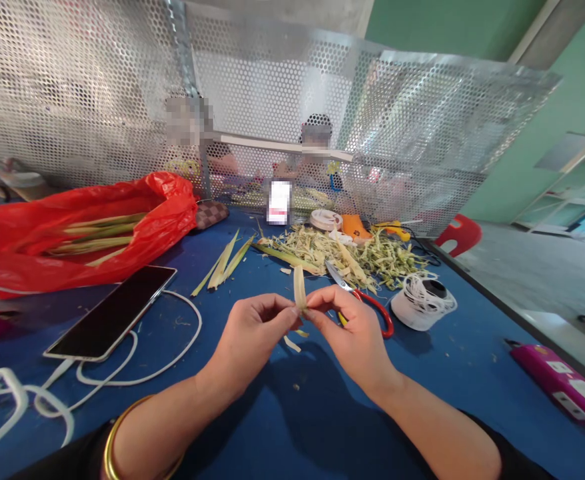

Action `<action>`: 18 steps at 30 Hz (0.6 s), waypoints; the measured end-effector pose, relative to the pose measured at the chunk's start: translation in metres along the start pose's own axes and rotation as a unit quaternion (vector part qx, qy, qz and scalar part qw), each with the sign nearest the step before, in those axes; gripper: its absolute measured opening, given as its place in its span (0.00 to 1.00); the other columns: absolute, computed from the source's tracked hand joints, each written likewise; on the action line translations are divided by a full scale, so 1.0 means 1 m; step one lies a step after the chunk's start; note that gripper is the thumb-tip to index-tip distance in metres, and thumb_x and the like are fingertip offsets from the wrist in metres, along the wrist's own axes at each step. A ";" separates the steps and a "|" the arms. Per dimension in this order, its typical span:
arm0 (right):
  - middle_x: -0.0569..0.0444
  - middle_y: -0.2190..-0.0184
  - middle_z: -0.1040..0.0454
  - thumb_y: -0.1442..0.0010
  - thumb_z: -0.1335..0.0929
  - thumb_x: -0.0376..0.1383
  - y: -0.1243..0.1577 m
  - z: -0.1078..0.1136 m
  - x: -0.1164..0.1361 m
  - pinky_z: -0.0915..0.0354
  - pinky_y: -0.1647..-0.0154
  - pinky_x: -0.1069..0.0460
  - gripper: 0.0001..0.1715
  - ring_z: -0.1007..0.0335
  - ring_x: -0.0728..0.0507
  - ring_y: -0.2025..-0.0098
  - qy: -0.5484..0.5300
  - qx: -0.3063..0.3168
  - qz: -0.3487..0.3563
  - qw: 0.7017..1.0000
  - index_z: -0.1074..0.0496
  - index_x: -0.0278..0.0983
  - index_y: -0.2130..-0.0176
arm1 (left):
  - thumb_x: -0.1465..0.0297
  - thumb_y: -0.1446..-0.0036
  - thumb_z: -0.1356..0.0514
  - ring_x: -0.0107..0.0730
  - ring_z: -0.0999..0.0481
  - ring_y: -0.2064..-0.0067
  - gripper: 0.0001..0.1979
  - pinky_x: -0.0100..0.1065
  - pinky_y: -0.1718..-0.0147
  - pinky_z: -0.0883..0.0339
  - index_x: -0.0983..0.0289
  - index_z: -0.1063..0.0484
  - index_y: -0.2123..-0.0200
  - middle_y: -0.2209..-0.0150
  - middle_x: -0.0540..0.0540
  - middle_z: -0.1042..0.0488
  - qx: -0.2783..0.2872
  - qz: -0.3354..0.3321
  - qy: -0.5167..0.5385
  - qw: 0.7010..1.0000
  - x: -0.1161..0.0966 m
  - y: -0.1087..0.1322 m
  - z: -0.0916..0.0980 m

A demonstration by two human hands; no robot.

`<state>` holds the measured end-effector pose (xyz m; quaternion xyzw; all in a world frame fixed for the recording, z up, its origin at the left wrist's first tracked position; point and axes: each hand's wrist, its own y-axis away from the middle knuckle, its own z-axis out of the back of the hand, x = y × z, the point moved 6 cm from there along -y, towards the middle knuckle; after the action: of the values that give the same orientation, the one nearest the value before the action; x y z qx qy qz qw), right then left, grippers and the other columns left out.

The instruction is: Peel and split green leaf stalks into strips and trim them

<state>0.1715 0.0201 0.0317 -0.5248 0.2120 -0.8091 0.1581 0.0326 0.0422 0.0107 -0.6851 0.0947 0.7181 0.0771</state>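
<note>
Between my two hands, above the blue table, a short pale strip of dried leaf (pixel 299 287) stands upright. My left hand (pixel 257 330) pinches its lower end between thumb and forefinger. Meeting it at the same spot, my right hand (pixel 351 330) grips the strip's base from the other side. Red-handled scissors (pixel 378 308) lie just beyond my right hand, their blades pointing away and left. A few small leaf scraps (pixel 292 345) rest on the table below my fingers. The fingertips partly hide the strip's lower end.
A red plastic bag (pixel 165 213) with long leaves lies left, near a phone (pixel 112 313) and white cables. Leaf shavings (pixel 322 250) are heaped ahead, before a perforated metal screen (pixel 262 80). At right are a white thread spool (pixel 420 310) and a magenta power strip (pixel 562 380).
</note>
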 end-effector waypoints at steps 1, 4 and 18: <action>0.53 0.66 0.26 0.43 0.32 0.31 0.000 0.001 0.002 0.30 0.62 0.50 0.02 0.28 0.45 0.64 -0.002 -0.003 0.023 1.000 0.30 0.38 0.66 | 0.65 0.50 0.39 0.28 0.31 0.72 0.09 0.28 0.71 0.39 0.65 0.27 0.77 0.77 0.51 0.27 0.001 0.013 0.020 1.000 0.001 0.000 0.000; 0.51 0.62 0.28 0.42 0.32 0.29 0.002 0.002 0.009 0.31 0.57 0.48 0.05 0.29 0.45 0.59 0.025 -0.006 0.094 0.995 0.29 0.39 0.64 | 0.66 0.49 0.40 0.27 0.31 0.72 0.10 0.27 0.70 0.39 0.65 0.27 0.77 0.77 0.51 0.27 0.017 0.047 0.076 0.996 0.004 0.001 -0.002; 0.53 0.67 0.28 0.41 0.32 0.29 0.005 0.002 0.012 0.35 0.60 0.49 0.05 0.30 0.46 0.63 0.104 -0.013 0.145 0.984 0.28 0.39 0.66 | 0.68 0.51 0.38 0.29 0.29 0.70 0.06 0.29 0.70 0.37 0.66 0.26 0.75 0.75 0.52 0.27 0.050 0.078 0.129 0.987 0.008 0.000 -0.005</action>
<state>0.1681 0.0097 0.0396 -0.4035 0.3120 -0.8248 0.2439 0.0369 0.0408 0.0021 -0.7580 0.1922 0.6219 0.0421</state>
